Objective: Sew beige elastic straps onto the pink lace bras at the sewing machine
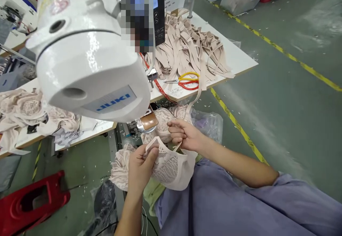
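A beige lace bra (171, 168) hangs over my lap, just below the sewing machine's work end. My left hand (141, 161) is closed on its upper edge, thumb on top of the lace. Curled fingers of my right hand (185, 134) are above the other end of the bra, where a narrow strap (177, 146) rises from the fabric into them. More lace pieces (164, 122) lie behind my right hand, by the machine's brown-covered arm end (148, 121). Another gathered lace bundle (121, 166) hangs left of my left hand.
The large white sewing machine head (93, 72) fills the upper left. On the white table are a heap of beige strips (184, 43) and red-and-yellow scissors (188, 80). Lace pieces (26, 111) lie on the left table. A red stool (34, 202) stands lower left.
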`<state>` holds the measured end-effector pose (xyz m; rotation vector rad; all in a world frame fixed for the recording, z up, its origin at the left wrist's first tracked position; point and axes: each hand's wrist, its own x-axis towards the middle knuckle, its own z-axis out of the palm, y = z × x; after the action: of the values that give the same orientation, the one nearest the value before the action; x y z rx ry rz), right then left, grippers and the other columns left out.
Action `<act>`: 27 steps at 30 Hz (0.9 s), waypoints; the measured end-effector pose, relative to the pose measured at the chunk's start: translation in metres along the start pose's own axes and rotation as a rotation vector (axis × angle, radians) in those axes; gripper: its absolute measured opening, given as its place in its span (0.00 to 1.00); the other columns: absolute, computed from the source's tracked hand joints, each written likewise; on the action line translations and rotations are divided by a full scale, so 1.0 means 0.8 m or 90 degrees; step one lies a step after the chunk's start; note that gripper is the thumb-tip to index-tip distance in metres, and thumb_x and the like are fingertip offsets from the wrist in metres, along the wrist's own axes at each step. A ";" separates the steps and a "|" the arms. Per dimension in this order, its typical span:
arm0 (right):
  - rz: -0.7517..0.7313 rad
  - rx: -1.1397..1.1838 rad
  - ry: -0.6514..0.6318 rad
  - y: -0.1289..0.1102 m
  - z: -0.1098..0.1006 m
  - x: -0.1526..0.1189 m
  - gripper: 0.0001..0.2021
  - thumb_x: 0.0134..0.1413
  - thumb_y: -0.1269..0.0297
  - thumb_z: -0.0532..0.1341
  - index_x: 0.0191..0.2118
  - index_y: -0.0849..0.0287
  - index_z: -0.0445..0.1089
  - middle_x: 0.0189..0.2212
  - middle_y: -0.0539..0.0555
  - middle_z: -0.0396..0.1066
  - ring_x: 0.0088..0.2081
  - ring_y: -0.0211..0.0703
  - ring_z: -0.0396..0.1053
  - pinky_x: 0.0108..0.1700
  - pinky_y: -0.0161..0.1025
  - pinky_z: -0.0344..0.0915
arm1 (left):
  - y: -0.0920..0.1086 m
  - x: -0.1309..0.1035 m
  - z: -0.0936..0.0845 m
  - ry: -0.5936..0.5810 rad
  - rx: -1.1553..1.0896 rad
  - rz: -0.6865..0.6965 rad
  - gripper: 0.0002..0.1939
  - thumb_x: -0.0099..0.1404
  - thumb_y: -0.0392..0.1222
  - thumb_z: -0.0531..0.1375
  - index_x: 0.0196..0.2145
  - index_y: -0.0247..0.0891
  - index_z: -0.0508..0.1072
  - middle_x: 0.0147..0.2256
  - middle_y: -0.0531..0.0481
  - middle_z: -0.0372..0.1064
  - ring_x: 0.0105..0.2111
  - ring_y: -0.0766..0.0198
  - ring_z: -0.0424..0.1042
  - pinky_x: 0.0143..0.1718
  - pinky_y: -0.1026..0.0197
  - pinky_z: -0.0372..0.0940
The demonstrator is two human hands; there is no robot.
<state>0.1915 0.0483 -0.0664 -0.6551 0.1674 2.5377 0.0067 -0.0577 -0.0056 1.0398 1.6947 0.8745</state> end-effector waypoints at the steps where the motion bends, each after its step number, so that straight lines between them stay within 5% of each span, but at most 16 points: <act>1: -0.030 -0.005 0.008 0.002 0.004 -0.001 0.08 0.55 0.69 0.63 0.31 0.59 0.62 0.12 0.35 0.39 0.13 0.26 0.41 0.19 0.25 0.58 | 0.001 -0.001 0.002 -0.001 0.006 0.003 0.19 0.62 0.55 0.63 0.38 0.36 0.81 0.29 0.50 0.74 0.29 0.64 0.68 0.30 0.65 0.62; 4: -0.122 -0.017 -0.014 0.012 0.020 -0.003 0.09 0.51 0.69 0.67 0.31 0.59 0.64 0.11 0.35 0.37 0.15 0.27 0.41 0.27 0.28 0.67 | 0.004 -0.003 0.013 -0.008 0.014 -0.007 0.22 0.62 0.55 0.63 0.46 0.37 0.78 0.30 0.49 0.74 0.27 0.64 0.68 0.28 0.65 0.62; 7: -0.162 -0.021 -0.101 0.023 0.032 -0.003 0.12 0.48 0.67 0.69 0.36 0.58 0.66 0.14 0.36 0.43 0.16 0.26 0.37 0.18 0.22 0.55 | -0.001 0.003 0.024 -0.074 0.010 -0.030 0.26 0.63 0.55 0.62 0.53 0.37 0.74 0.32 0.49 0.73 0.26 0.64 0.67 0.27 0.64 0.60; 11: -0.190 -0.004 -0.147 0.024 0.031 0.005 0.14 0.49 0.66 0.69 0.39 0.56 0.64 0.17 0.37 0.43 0.16 0.26 0.37 0.17 0.19 0.50 | -0.020 0.017 0.036 -0.283 -0.094 -0.072 0.22 0.62 0.59 0.62 0.29 0.34 0.76 0.23 0.52 0.65 0.24 0.67 0.60 0.28 0.65 0.56; 13: -0.211 0.011 -0.146 0.021 0.024 0.008 0.12 0.52 0.66 0.68 0.39 0.56 0.65 0.16 0.37 0.43 0.15 0.26 0.39 0.17 0.19 0.52 | -0.025 0.020 0.039 -0.311 -0.134 -0.090 0.24 0.60 0.61 0.62 0.25 0.34 0.73 0.21 0.54 0.60 0.23 0.70 0.55 0.27 0.65 0.53; 16: -0.201 -0.024 -0.144 0.021 0.012 0.006 0.11 0.54 0.62 0.67 0.42 0.55 0.68 0.18 0.39 0.56 0.17 0.27 0.53 0.24 0.23 0.62 | -0.021 0.016 0.040 -0.237 -0.126 -0.047 0.23 0.61 0.59 0.62 0.22 0.35 0.69 0.21 0.55 0.59 0.24 0.69 0.55 0.28 0.65 0.53; 18: -0.112 -0.145 -0.143 0.025 0.003 -0.002 0.14 0.55 0.56 0.66 0.44 0.57 0.71 0.26 0.45 0.69 0.26 0.31 0.67 0.34 0.30 0.69 | -0.012 0.010 0.038 -0.174 -0.082 -0.003 0.21 0.63 0.56 0.61 0.22 0.36 0.67 0.22 0.55 0.58 0.25 0.68 0.56 0.29 0.65 0.53; 21: 0.002 -0.358 -0.123 0.029 -0.007 -0.014 0.16 0.56 0.52 0.66 0.42 0.60 0.74 0.34 0.52 0.76 0.35 0.37 0.73 0.41 0.34 0.69 | 0.002 0.004 0.033 -0.135 0.006 0.027 0.19 0.65 0.53 0.58 0.24 0.36 0.67 0.23 0.54 0.57 0.26 0.67 0.56 0.28 0.64 0.53; 27: -0.229 -0.424 0.033 -0.015 -0.009 -0.021 0.15 0.44 0.56 0.74 0.36 0.59 0.79 0.27 0.48 0.75 0.27 0.32 0.70 0.34 0.32 0.68 | 0.006 0.004 0.026 -0.020 0.140 0.096 0.21 0.67 0.52 0.57 0.22 0.37 0.65 0.20 0.56 0.52 0.23 0.69 0.52 0.24 0.64 0.48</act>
<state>0.2129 0.0493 -0.0643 -0.8976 -0.7424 2.1994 0.0265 -0.0509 -0.0091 1.3368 1.7306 0.7734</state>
